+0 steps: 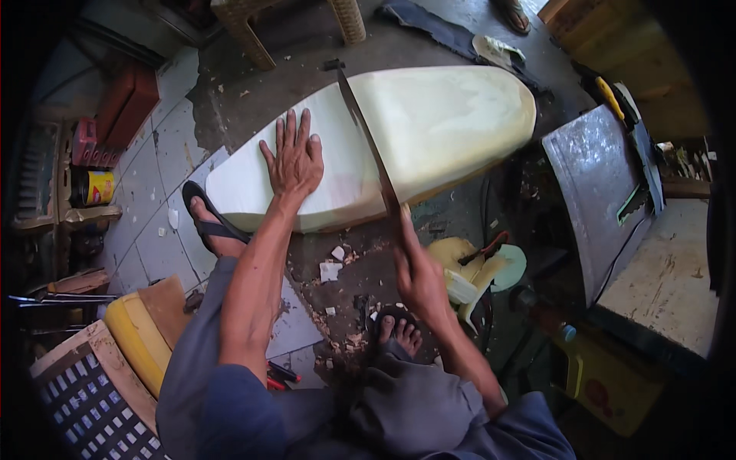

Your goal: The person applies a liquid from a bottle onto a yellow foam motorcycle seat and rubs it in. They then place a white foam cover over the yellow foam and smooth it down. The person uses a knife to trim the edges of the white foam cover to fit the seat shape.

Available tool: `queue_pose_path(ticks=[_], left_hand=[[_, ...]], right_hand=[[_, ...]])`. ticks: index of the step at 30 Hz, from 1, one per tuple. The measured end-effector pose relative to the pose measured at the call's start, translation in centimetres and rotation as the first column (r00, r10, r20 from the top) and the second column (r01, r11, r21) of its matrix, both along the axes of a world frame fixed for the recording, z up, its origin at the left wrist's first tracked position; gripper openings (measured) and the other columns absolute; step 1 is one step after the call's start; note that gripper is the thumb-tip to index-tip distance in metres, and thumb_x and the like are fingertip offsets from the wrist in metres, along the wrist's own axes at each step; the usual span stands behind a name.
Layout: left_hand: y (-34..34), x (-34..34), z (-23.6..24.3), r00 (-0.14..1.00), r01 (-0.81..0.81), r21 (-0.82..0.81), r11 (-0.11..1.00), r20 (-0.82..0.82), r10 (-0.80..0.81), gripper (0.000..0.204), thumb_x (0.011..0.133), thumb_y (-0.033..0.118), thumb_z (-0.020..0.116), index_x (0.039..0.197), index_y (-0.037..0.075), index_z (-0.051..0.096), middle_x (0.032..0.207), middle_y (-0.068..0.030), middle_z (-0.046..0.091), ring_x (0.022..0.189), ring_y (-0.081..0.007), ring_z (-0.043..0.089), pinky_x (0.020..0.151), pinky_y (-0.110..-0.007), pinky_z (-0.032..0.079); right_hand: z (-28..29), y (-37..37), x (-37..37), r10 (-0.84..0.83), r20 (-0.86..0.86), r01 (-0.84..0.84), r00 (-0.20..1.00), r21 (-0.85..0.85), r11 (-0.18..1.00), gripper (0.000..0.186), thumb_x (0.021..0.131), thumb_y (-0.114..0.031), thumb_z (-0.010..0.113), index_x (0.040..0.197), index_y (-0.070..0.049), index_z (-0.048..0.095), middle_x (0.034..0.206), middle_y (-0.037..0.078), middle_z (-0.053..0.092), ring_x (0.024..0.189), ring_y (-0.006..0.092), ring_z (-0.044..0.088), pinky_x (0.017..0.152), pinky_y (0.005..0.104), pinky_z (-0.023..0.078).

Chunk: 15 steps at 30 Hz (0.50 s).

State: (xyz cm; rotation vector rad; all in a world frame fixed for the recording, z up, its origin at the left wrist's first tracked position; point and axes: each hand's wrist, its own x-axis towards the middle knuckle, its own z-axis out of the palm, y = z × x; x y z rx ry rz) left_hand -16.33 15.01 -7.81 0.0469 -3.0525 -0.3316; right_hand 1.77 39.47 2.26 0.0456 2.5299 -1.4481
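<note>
A long pale foam seat cushion (452, 115) lies across the floor in front of me, its rounded wide end to the right and its lower, flatter end to the left. My left hand (296, 161) rests flat on the flatter part, fingers spread. In my right hand (420, 280), at the near edge of the foam, is the handle end of a long dark blade (376, 153). The blade stretches away from me over the cushion, along the step between the low and raised parts. How deep its edge sits in the foam I cannot tell.
Foam scraps (460, 264) and small white chips lie on the floor near my feet. A plastic stool (244, 31) stands at the far side. On the right are a grey sheet (590, 184) and a yellow container (613, 383). A black crate (100, 399) sits at lower left.
</note>
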Motion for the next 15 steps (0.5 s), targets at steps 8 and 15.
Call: queue_pose_path(ticks=[8,15], left_hand=[[0.0,-0.1,-0.3,1.0,-0.005,0.013,1.0,-0.008,0.005,0.06,0.106,0.039,0.032,0.164,0.025,0.026,0.171,-0.0062,0.021,0.158,-0.0299,0.018,0.123,-0.066,0.004],[0.0,-0.9,0.3,1.0,-0.017,0.014,1.0,-0.013,0.017,0.061,0.107,0.039,0.031,0.165,0.024,0.025,0.172,-0.0059,0.02,0.158,-0.0291,0.017,0.124,-0.066,0.002]], right_hand=[[0.1,0.6,1.0,0.01,0.169,0.001,0.986,-0.067,0.998,0.071,0.098,0.0,0.053,0.163,-0.012,0.026,0.126,0.03,0.06,0.104,0.0395,0.066,0.09,0.0382,0.053],[0.9,0.1,0.3,0.008,0.252,0.028,0.968,-0.137,0.99,0.068,0.1,-0.003,0.051,0.163,-0.012,0.027,0.141,0.027,0.055,0.121,0.034,0.058,0.102,0.0363,0.045]])
